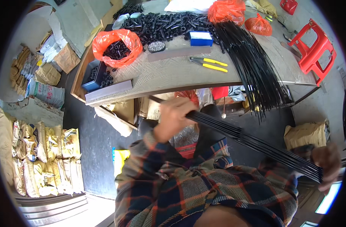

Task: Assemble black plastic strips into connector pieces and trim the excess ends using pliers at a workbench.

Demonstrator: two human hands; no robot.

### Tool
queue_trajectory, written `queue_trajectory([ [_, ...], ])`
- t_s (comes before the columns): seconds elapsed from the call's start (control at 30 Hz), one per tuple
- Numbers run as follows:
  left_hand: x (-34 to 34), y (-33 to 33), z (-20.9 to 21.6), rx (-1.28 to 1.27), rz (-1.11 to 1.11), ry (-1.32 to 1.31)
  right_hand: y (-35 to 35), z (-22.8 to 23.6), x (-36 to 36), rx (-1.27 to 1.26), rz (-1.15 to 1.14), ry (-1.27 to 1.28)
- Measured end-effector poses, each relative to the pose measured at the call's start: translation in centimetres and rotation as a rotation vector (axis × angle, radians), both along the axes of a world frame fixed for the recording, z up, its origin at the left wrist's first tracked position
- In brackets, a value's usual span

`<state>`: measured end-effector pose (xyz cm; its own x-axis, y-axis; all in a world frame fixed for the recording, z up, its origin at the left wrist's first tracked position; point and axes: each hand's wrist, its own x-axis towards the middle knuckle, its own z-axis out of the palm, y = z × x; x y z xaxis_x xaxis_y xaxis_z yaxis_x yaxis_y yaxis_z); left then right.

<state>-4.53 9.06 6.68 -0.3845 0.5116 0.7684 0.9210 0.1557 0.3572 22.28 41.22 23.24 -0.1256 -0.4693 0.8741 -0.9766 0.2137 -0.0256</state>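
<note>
In front of my body, a bundle of long, thin black strips (252, 140) slants down from left to right. My left hand (175, 115) is closed around its upper left part, and a short end sticks out past the fist. At the lower right end of the bundle is my right hand (327, 166), blurred, so its fingers' grip is unclear. Beyond my hands, a heap of similar black strips (252, 60) lies on the table (161, 73) and hangs over its front edge. Pliers with yellow handles (211, 65) lie left of that heap.
Short black tubes (169, 24) are piled at the back. A red plastic bag (118, 47) of black pieces and a blue bin (93, 77) stand on the left. A blue box (200, 38) sits near the middle. A red stool (315, 49) is at the right; sacks (48, 159) line the left.
</note>
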Motion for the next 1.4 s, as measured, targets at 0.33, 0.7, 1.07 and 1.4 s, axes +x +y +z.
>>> queue_trajectory([
  [0.33,-9.8,-4.3,2.9,-1.198,0.001,0.545,-11.6,-41.6,-17.0,0.214,0.102,-1.326],
  [0.7,-3.0,0.6,-3.0,-1.380,-0.389,0.366,-20.3,-35.4,-19.2,-0.146,0.104,-1.717],
  [1.07,2.7,-3.7,-8.4,0.097,0.294,-0.534,-19.3,-32.6,-18.1,-0.230,0.123,-1.492],
  [1.4,6.6,1.5,-6.4,0.558,-0.365,-1.165,-13.4,-15.4,-24.1,-0.151,0.125,-1.017],
])
